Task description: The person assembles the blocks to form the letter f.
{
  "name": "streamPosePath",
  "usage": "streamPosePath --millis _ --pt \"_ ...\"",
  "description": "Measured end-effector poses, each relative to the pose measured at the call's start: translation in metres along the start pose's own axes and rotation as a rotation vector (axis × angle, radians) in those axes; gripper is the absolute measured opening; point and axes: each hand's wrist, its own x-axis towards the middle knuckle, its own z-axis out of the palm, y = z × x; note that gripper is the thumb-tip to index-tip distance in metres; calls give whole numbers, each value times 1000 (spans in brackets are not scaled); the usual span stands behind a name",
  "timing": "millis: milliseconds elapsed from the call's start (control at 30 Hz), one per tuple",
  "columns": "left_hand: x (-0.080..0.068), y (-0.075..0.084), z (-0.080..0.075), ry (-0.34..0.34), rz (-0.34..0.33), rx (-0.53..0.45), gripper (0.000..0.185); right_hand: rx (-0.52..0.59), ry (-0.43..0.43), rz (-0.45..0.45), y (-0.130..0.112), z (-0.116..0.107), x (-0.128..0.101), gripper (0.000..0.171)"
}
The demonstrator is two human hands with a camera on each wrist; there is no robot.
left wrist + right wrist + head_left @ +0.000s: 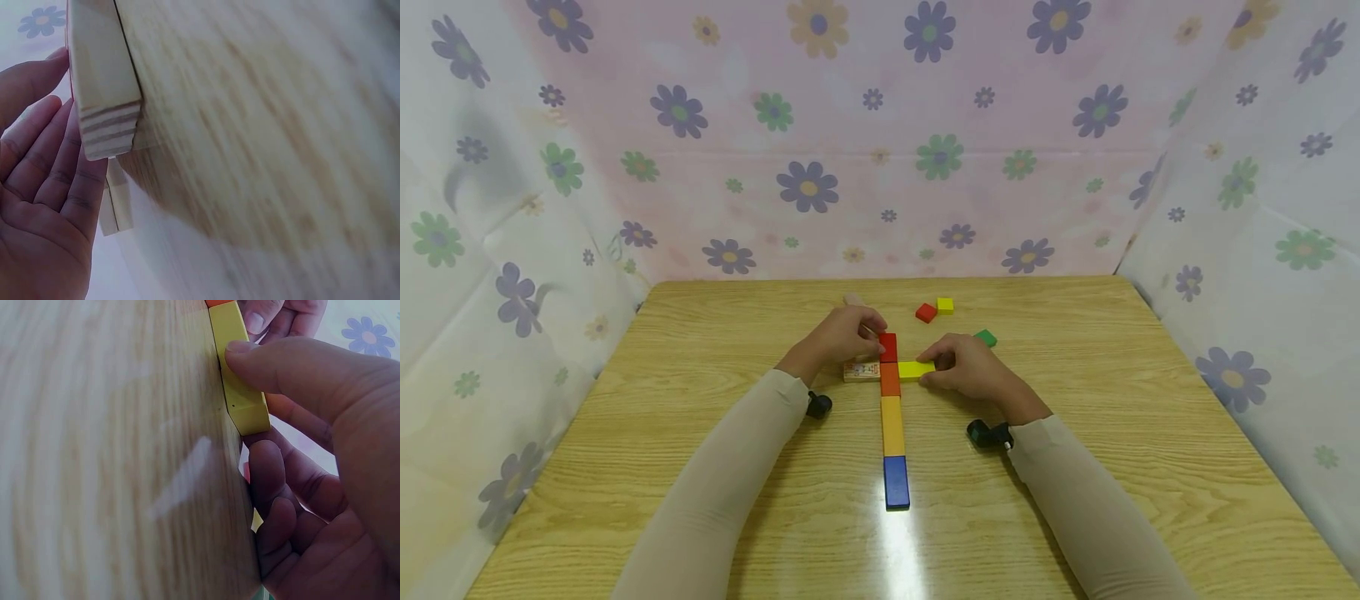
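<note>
Wooden blocks form a cross: a red block (888,347), an orange block (890,379), a yellow-orange block (892,425) and a blue block (897,482) in a column, with a printed pale wood block (861,371) to the left and a yellow block (913,371) to the right. My left hand (852,333) holds the red block by its far left corner, the thumb at its left side. In the left wrist view the pale block's striped end (111,131) hides the grasp. My right hand (966,367) pinches the yellow block's outer end between thumb and finger.
A small red block (926,312) and a small yellow block (945,306) lie at the back of the wooden table (1075,500). The green block (985,338) is behind my right hand. Beyond my left hand a pale wooden piece (852,298) shows. Flowered cloth (880,233) borders the table.
</note>
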Motion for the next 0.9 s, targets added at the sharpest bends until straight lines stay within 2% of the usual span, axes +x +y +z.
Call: streamPosePath --millis 900 --pt "-4 2 -1 -15 17 -12 42 -4 -1 -9 0 1 0 31"
